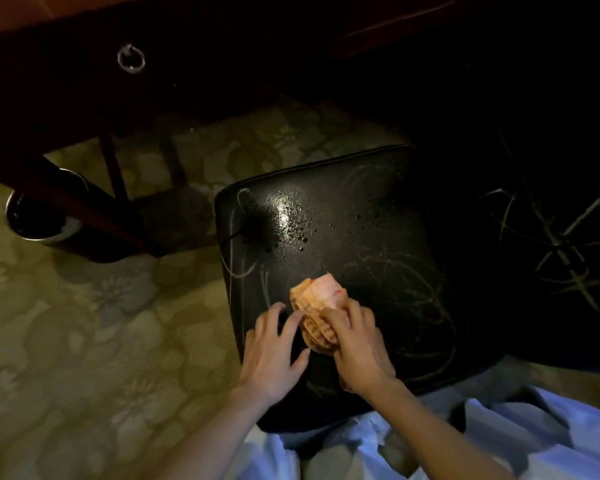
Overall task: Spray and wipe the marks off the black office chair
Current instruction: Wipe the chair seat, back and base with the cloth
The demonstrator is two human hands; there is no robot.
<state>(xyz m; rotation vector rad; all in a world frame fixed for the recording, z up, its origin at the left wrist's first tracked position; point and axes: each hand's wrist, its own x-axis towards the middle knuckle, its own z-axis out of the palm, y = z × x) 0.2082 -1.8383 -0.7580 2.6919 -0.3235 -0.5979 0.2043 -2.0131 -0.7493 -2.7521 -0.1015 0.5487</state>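
Observation:
The black office chair seat [354, 216] fills the middle of the view, wet with spray droplets near its far left corner and covered in pale scribbled marks. The chair's backrest [561, 220] at the right carries more scribbles. An orange folded cloth [317, 296] lies on the near half of the seat. My right hand [355, 348] rests on top of the cloth's near end with fingers bent over it. My left hand [274, 355] lies flat on the seat just left of the cloth, its fingers spread, fingertips touching the cloth's edge.
A dark wooden desk [84, 81] with a ring drawer pull [131, 59] stands at the far left, its legs reaching down to the patterned carpet [84, 323]. A round dark bin [42, 216] sits under the desk. My light blue clothing [499, 434] is at the bottom right.

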